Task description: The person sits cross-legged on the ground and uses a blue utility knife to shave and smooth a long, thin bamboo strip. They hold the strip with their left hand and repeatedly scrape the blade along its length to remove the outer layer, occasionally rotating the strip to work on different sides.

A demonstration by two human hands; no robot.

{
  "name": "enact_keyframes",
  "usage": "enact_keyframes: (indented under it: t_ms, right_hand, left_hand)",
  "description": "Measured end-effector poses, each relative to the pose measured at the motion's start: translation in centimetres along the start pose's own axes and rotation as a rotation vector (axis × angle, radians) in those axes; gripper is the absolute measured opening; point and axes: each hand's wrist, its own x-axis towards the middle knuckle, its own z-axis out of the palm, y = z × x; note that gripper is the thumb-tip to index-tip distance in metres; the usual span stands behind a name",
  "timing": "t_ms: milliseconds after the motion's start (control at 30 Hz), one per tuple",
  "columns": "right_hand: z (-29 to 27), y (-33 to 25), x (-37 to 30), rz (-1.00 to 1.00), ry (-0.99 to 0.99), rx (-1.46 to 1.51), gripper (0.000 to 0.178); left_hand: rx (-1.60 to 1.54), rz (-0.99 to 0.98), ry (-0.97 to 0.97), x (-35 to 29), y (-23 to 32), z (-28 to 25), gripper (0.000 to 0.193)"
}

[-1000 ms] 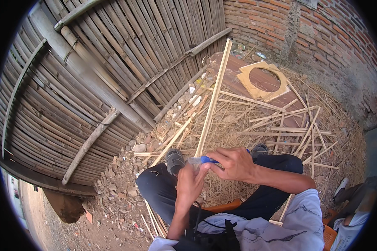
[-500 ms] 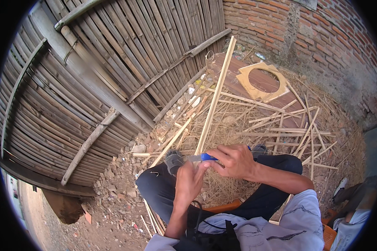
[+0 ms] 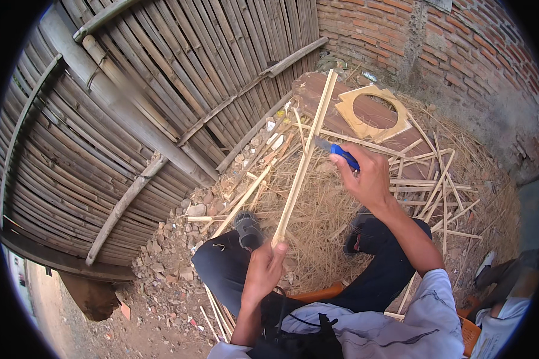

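Observation:
A long pale bamboo strip (image 3: pixel 298 185) slants up and away between my knees. My left hand (image 3: pixel 265 269) is closed round its near end, above my left thigh. In my right hand (image 3: pixel 365 179) is a knife (image 3: pixel 345 157) with a blue handle, fingers wrapped round it. The grey blade points left and meets the strip's right edge partway up, with a thin curled shaving (image 3: pixel 299 128) standing off the strip's left side. Whether the blade is biting into the bamboo I cannot tell.
Fine shavings (image 3: pixel 323 239) cover the ground between my feet. Several cut strips (image 3: pixel 443 191) lie crossed at the right. A yellowish board with a round hole (image 3: pixel 353 122) rests on a brown panel at the back. A bamboo wall (image 3: pixel 221 72) stands left, a brick wall (image 3: pixel 389 36) behind. Another person (image 3: pixel 509 293) sits at the right edge.
My right hand has moved with the knife from beside my left hand up and away along the strip. A curled shaving now shows beside the strip. My left hand has shifted slightly down toward me.

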Motion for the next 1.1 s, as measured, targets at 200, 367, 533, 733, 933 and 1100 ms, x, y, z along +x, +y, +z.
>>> enact_keyframes:
  t_ms: [200, 367, 533, 733, 933, 1100]
  right_hand:
    - [-1.0, 2.4, 1.0, -0.023, 0.074, -0.022, 0.029]
    - [0.0, 1.9, -0.7, -0.081, -0.038, 0.007, 0.029]
    - [1.5, 0.6, -2.2, -0.203, -0.111, 0.118, 0.03]
    - [1.6, 0.0, -2.1, -0.183, -0.099, 0.119, 0.03]
    - [1.1, 1.3, -1.1, -0.176, -0.007, 0.068, 0.03]
    - [1.0, 2.1, -0.8, -0.195, -0.03, 0.036, 0.03]
  left_hand:
    - [-0.001, -0.084, 0.024, -0.6, 0.8, -0.6, 0.065]
    - [-0.057, -0.085, 0.079, -0.1, 0.2, -0.6, 0.066]
    - [-0.014, -0.065, 0.092, 0.3, 0.9, -0.6, 0.073]
    - [0.144, 0.052, 0.109, -0.4, 2.6, 0.1, 0.063]
    - [0.208, 0.071, 0.083, -1.4, 2.5, 0.2, 0.057]
    - [0.217, 0.079, 0.079, -1.9, 2.1, 0.3, 0.056]
